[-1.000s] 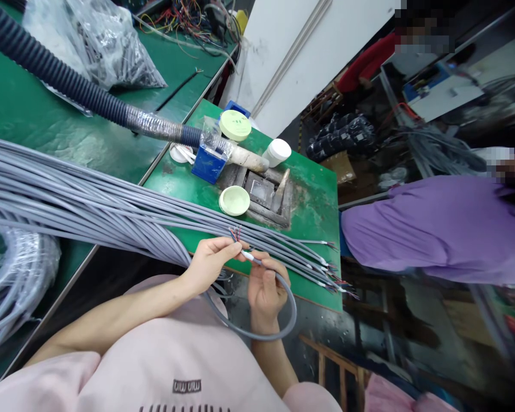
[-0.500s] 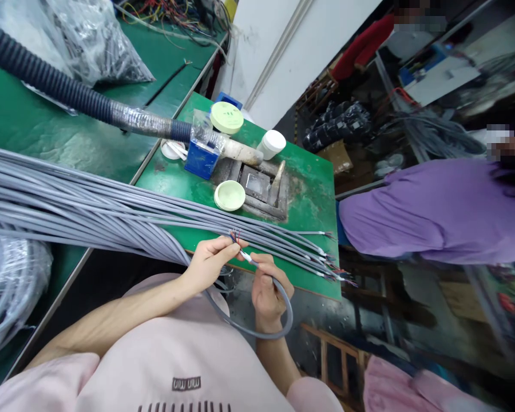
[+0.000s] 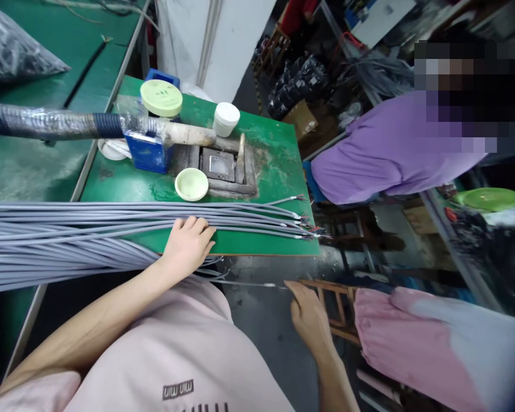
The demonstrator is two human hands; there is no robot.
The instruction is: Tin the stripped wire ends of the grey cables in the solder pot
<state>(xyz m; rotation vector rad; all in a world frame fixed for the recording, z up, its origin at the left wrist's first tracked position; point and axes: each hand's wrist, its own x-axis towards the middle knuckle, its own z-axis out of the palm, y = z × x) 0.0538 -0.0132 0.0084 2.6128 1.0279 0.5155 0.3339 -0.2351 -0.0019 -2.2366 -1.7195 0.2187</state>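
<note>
My left hand (image 3: 189, 245) lies palm down across the grey cables (image 3: 236, 218), its fingers a little apart over the strands. Their stripped ends, with white bands and thin coloured wires, reach the table's right side. Beyond the table's front edge, one single grey cable (image 3: 244, 283) stretches out straight to the right. At its tip, past a white band, are the fingertips of my right hand (image 3: 309, 315); they seem to pinch the wire ends, though the contact is blurred. A thick bundle of cables runs off to the left.
Behind the cables stand a pale green bowl (image 3: 191, 184), a square pot set in the table (image 3: 220, 165), a white tub (image 3: 226, 119) and a ribbed hose (image 3: 47, 123) on a blue box (image 3: 148, 151). A person in purple (image 3: 381, 146) sits at right. A wooden stool (image 3: 335, 303) stands below.
My hands have parted. The left went from the cable's wire end down onto the bundle. The right moved right and down, and the looped cable is now straight. The view has turned.
</note>
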